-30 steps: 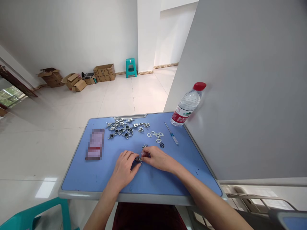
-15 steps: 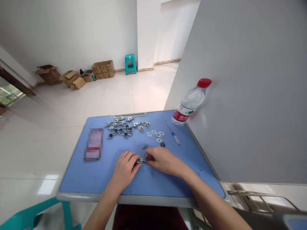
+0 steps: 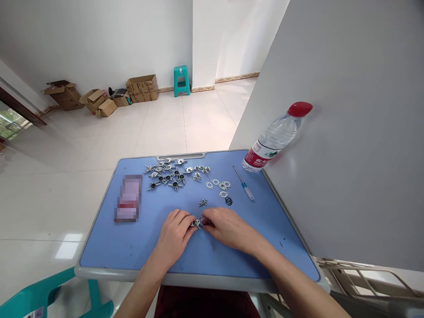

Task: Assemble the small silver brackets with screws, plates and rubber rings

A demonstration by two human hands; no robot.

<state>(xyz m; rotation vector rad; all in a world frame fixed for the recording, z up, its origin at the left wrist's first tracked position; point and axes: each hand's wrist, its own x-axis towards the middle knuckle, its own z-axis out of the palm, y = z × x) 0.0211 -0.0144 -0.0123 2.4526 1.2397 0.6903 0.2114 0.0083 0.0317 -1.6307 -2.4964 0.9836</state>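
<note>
My left hand (image 3: 176, 232) pinches a small metal flanged fitting (image 3: 196, 223) low over the front half of the blue table. Close against its right side, my right hand (image 3: 228, 224) has its fingers curled together at the fitting. What those fingers hold is mostly hidden. A few small screws (image 3: 202, 202) lie just beyond the hands. Flat oval metal gaskets (image 3: 223, 194) and black rubber rings (image 3: 229, 201) rest behind my right hand. Several similar metal fittings (image 3: 175, 184), some with black round centres, are spread at the back of the table.
A screwdriver (image 3: 247, 191) lies at the right. The red-capped water bottle (image 3: 272, 141) leans by the grey panel (image 3: 347, 132). A blurred purple item (image 3: 129, 198) lies at the left of the blue table (image 3: 109, 247). Green stools and cardboard boxes (image 3: 143, 88) stand on the floor.
My right hand's fingers have closed in nearer the fitting, and the reddish clear thing glimpsed in them is now hidden. My left hand keeps its grip. The view has shifted slightly.
</note>
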